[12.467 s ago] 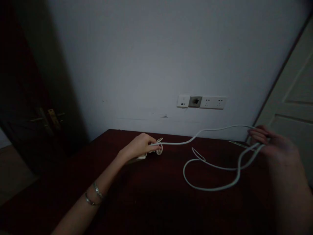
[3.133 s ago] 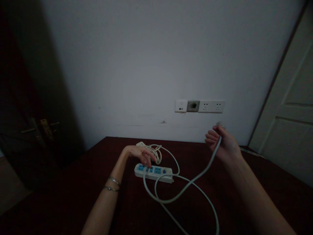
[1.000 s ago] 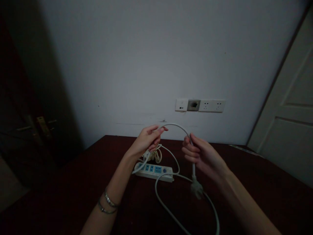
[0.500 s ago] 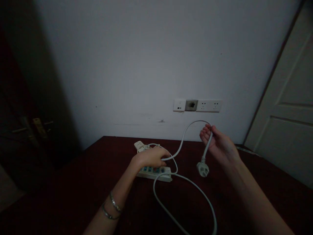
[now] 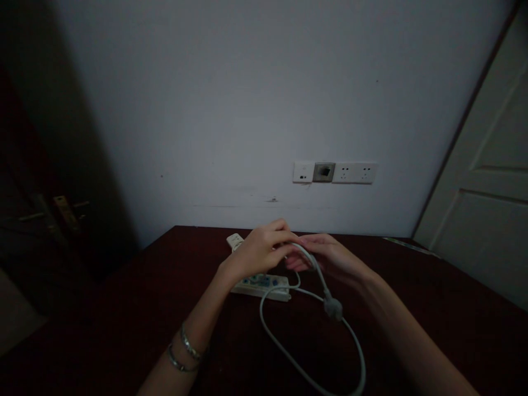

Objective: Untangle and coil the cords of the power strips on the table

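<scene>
My left hand (image 5: 262, 247) and my right hand (image 5: 325, 254) meet over the table, both closed on a white power cord (image 5: 319, 275). The left thumb and fingers pinch the cord from the left. The right fingers wrap it from the other side, partly hidden behind the left fingertips. The cord's plug (image 5: 333, 308) hangs below my right hand. Under my left hand lies a white power strip (image 5: 268, 289), its left part covered by the wrist. A loop of the cord spreads on the table in front of it.
A second, smaller white power strip (image 5: 235, 241) lies behind my left hand. The dark red table (image 5: 198, 245) stands against a white wall with a row of sockets (image 5: 355, 172). A thin flat strip (image 5: 412, 247) lies at the table's back right, near a white door (image 5: 495, 209).
My right hand has moved left with the plug end and now meets my left hand. The left hand has risen slightly. The plug has swung left and down.
</scene>
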`<state>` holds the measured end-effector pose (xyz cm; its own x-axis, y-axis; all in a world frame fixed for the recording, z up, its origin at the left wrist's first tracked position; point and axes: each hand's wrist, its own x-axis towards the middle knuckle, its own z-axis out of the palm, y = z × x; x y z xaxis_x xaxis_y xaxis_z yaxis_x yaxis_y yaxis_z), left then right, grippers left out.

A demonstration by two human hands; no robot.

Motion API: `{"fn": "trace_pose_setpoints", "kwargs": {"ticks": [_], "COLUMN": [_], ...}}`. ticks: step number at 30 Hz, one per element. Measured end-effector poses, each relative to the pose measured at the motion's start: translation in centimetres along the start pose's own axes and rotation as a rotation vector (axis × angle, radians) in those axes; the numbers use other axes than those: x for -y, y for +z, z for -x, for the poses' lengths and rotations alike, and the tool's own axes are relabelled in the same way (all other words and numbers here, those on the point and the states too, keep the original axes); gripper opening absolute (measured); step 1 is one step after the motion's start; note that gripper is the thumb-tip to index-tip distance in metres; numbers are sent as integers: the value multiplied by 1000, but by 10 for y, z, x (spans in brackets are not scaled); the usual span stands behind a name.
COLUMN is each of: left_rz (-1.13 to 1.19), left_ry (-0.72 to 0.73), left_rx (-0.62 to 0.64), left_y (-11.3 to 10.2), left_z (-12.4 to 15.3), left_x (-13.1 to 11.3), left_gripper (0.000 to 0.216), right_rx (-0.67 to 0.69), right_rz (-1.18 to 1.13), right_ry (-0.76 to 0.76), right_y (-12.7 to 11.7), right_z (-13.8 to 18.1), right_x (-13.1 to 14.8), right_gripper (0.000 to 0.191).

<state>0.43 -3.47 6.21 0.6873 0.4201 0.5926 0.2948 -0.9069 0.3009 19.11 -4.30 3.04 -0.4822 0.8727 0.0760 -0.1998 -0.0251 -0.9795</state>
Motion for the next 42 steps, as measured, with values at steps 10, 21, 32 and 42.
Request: {"fn": "trace_pose_setpoints", "kwargs": {"ticks": [10, 21, 32, 42], "left_rz": [173, 1061, 1532, 1483], "left_ry": [-233, -486, -496, -523], "left_rx": [-215, 35, 105, 64], "left_y": [11, 36, 36, 31], "left_z": [-6, -4, -3, -5], "left_x": [26, 58, 59, 59], "left_gripper": [26, 47, 29, 30], "right_rx": [150, 116, 46, 0], "right_rz": [-270, -508, -543, -444], "right_ry": [-3, -33, -88, -34], "right_y": [0, -5, -6, 12], "right_z": [4, 9, -3, 1], "right_x": [3, 12, 0, 6], "right_gripper": [23, 21, 15, 21]}}
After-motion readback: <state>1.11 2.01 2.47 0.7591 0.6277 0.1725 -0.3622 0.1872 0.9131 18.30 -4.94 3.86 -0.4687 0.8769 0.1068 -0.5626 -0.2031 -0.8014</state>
